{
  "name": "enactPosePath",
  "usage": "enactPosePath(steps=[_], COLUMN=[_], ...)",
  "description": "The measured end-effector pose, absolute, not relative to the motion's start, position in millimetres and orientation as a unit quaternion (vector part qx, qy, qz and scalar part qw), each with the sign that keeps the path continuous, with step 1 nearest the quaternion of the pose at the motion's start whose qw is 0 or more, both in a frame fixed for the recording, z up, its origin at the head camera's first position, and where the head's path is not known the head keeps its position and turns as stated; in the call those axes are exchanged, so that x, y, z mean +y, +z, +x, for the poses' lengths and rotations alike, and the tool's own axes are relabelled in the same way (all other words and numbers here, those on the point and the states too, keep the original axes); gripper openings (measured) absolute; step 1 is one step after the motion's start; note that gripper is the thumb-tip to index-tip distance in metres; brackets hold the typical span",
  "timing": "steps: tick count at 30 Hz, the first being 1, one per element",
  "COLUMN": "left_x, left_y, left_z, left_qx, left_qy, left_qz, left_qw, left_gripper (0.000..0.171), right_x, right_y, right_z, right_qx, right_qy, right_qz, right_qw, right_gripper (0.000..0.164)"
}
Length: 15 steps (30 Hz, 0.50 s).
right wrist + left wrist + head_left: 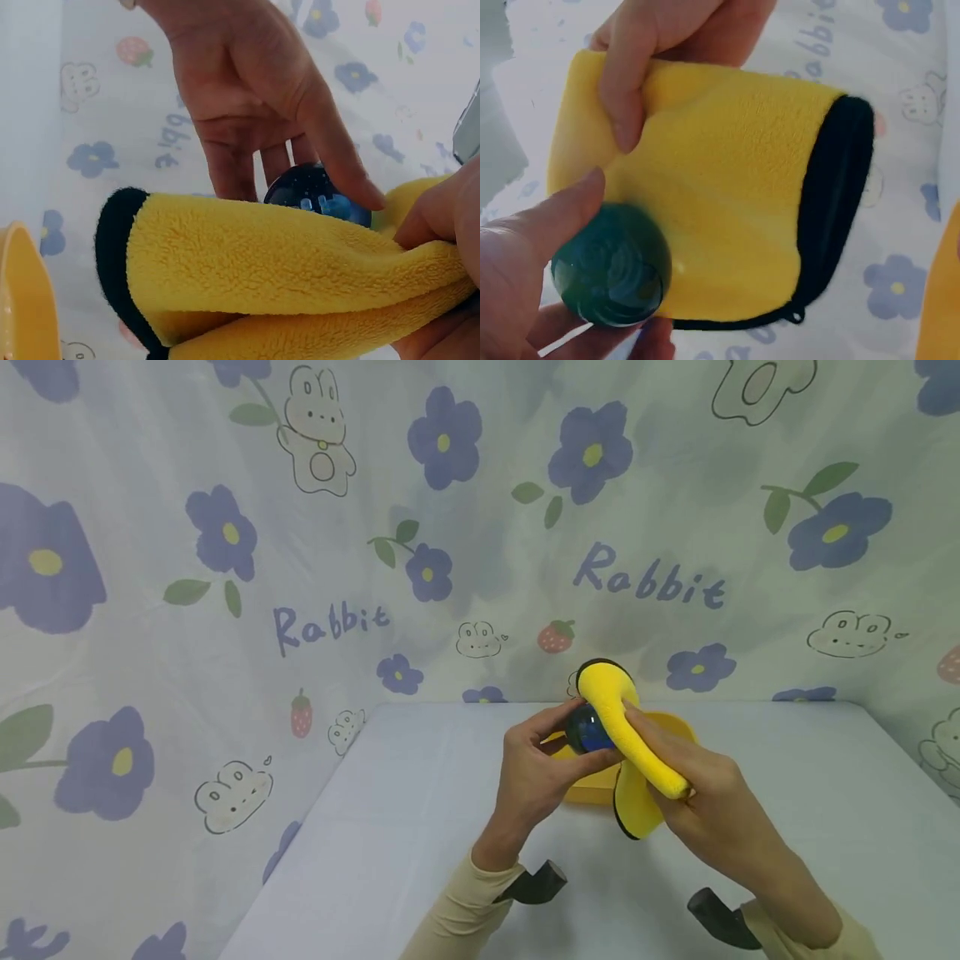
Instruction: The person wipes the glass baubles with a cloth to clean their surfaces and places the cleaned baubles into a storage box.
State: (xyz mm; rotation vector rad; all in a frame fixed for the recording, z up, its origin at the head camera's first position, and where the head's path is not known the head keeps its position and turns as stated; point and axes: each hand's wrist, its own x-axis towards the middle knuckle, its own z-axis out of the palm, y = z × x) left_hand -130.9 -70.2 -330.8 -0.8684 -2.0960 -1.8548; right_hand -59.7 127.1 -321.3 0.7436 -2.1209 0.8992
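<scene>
In the head view my left hand (527,772) holds a dark blue-green, shiny glass ball (587,730) between thumb and fingers. Light blue shapes show inside the ball (307,189) in the right wrist view. My right hand (712,797) pinches a folded yellow fleecy cloth (626,727) with black edging, thumb on one side and fingers on the other. The cloth (727,172) lies right against the ball (613,264) in the left wrist view, and a small black loop hangs at its corner. Part of the ball is hidden behind the cloth.
A yellow container (592,794) stands on the white table (420,810) behind and below the hands, partly covered by them. A patterned curtain (495,527) with flowers and rabbits rises at the table's far edge. Dark mounts (538,885) stick out by both wrists.
</scene>
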Motion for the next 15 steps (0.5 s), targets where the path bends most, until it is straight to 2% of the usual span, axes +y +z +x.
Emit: enactPosePath(steps=[6,10,15], left_x=[-66,-66,-69], left_y=[-333,-332,-328], left_z=[-130,-128,-125], left_qx=[-0.730,-0.730,-0.727], left_qy=[-0.609,-0.605,-0.601], left_qz=[-0.296,-0.309,-0.328], left_qw=[0.087,0.074,0.055], left_gripper=[0.056,0.051,0.052], right_x=[132,137,140], right_y=[-324,-325,-326], right_z=[-68,-72,-77], right_qx=[-0.812,-0.811,-0.813], right_qy=[0.329,0.327,0.338], right_qz=[0.324,0.340,0.341], right_qw=[0.357,0.346,0.330], right_gripper=[0.094,0.092,0.088])
